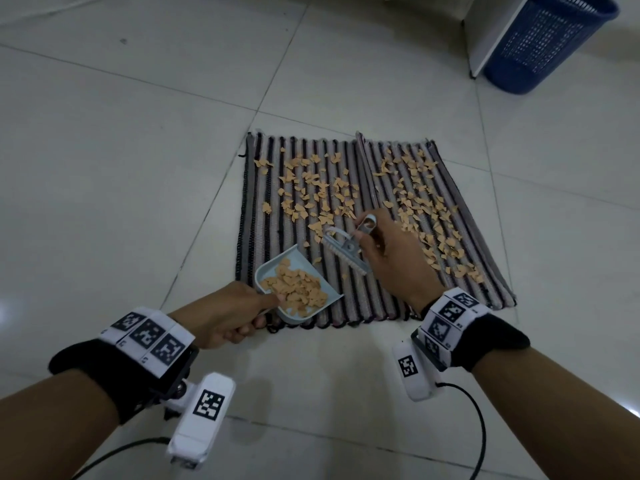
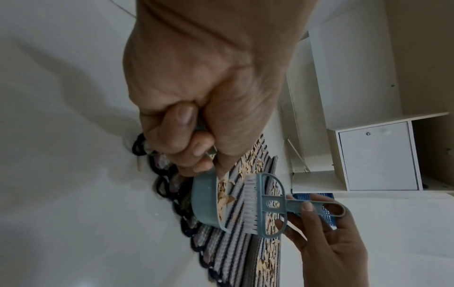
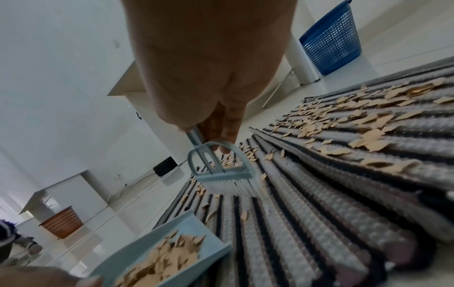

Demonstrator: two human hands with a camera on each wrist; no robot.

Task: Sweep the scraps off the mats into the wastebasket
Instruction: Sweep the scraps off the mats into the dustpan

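Both forearms reach down from the near edge, each wrapped in a black band carrying white blocks printed with black square codes, cables trailing behind. Her or his left hand [image 1: 225,315] is curled tight round the handle of a pale blue dustpan [image 1: 298,289], which sits on the near corner of the left mat [image 1: 294,209] with a heap of tan scraps already in it. Just beyond the pan's mouth, the right hand [image 1: 391,258] pinches the handle of a small blue brush [image 1: 346,249], white bristles down on the weave.

Two striped mats, grey with dark ribs, lie side by side, edges touching, flat on a floor of large glossy pale tiles. Scraps [image 1: 318,188] are strewn thickly over the far half of the left mat and along most of the right mat [image 1: 443,216]. A blue mesh wastebasket [image 1: 543,43] stands well apart at the far right, beside a white panel of furniture. White cabinets and a low wooden-fronted unit line the pale walls.
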